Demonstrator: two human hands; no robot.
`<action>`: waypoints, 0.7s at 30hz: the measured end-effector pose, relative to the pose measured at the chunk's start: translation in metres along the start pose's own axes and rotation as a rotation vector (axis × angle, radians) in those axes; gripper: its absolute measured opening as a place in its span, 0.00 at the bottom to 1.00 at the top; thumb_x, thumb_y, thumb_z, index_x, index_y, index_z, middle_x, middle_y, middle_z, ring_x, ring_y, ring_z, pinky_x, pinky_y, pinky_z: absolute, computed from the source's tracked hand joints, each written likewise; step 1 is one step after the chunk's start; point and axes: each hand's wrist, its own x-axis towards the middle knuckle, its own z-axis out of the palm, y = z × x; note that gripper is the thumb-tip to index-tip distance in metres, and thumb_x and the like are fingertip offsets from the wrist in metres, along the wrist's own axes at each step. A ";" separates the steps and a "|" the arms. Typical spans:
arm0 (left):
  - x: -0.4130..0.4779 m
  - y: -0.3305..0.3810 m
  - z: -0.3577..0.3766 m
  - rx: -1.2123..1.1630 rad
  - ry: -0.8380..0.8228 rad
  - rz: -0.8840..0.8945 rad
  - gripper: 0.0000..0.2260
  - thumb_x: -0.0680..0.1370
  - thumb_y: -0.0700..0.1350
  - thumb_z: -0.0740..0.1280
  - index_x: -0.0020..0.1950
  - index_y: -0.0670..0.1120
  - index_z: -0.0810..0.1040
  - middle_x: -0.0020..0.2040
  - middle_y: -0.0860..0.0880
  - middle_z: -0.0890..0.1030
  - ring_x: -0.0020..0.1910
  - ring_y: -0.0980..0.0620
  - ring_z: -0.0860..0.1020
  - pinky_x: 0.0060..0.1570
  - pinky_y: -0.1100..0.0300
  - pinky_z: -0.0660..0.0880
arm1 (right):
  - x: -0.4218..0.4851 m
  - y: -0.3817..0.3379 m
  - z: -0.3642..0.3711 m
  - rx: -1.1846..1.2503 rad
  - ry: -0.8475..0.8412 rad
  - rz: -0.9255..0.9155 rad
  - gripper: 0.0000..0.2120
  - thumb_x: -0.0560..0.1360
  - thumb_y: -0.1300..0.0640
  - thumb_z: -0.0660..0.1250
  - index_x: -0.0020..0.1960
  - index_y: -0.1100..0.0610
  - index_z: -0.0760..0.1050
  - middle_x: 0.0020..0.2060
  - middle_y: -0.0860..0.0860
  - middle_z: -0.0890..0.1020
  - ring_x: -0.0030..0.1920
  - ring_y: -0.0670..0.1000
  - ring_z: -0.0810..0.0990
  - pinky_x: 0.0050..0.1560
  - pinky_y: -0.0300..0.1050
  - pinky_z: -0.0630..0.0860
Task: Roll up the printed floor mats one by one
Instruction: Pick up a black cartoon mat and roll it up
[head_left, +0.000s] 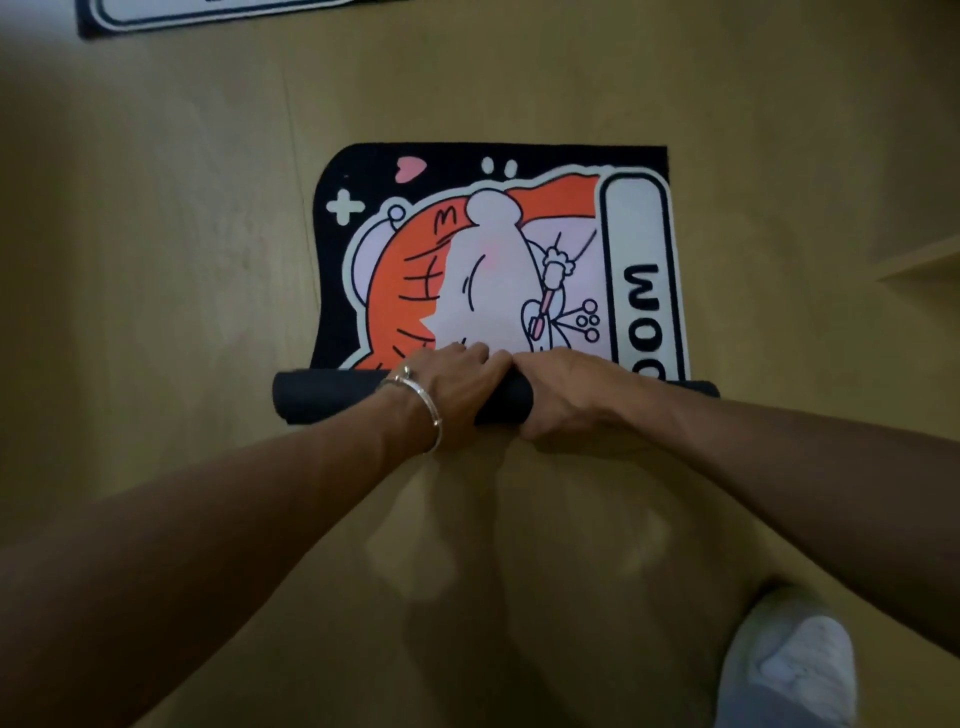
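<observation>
mat (483, 270), printed with an orange cartoon figure on black, lying on the floor (156, 234); its near end is wound into a dark roll (322, 400). left hand (457, 389), wearing a bracelet (426, 410), and right hand (566, 395) sit side by side, touching, fingers curled over the roll's middle, gripping it. second mat (208, 10) lies flat at far left; shoe (795, 670) at near right.

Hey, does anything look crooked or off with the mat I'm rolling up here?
Slightly. The black roll looks thicker at its left end than at its right, and it juts past the left edge of the printed mat, so it may be rolling unevenly. No tears or spills show.
</observation>
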 end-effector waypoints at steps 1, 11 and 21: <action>0.000 0.000 0.000 0.021 0.000 0.000 0.24 0.75 0.50 0.68 0.66 0.47 0.62 0.57 0.46 0.74 0.52 0.46 0.76 0.42 0.56 0.71 | -0.002 0.000 -0.002 0.006 0.021 -0.014 0.25 0.69 0.53 0.72 0.62 0.51 0.66 0.47 0.49 0.74 0.45 0.49 0.73 0.46 0.44 0.73; -0.002 -0.003 0.003 0.018 0.026 -0.039 0.18 0.76 0.50 0.65 0.62 0.47 0.65 0.54 0.46 0.76 0.50 0.46 0.77 0.38 0.56 0.68 | -0.003 -0.004 -0.004 0.002 0.025 -0.026 0.22 0.69 0.53 0.72 0.59 0.51 0.68 0.48 0.50 0.77 0.46 0.49 0.75 0.49 0.45 0.75; 0.000 -0.009 0.004 0.031 -0.004 -0.033 0.21 0.75 0.50 0.67 0.64 0.48 0.64 0.55 0.46 0.75 0.50 0.46 0.77 0.39 0.56 0.70 | -0.002 -0.007 -0.003 -0.056 0.096 -0.043 0.24 0.69 0.50 0.72 0.61 0.51 0.67 0.51 0.51 0.77 0.47 0.50 0.75 0.50 0.47 0.75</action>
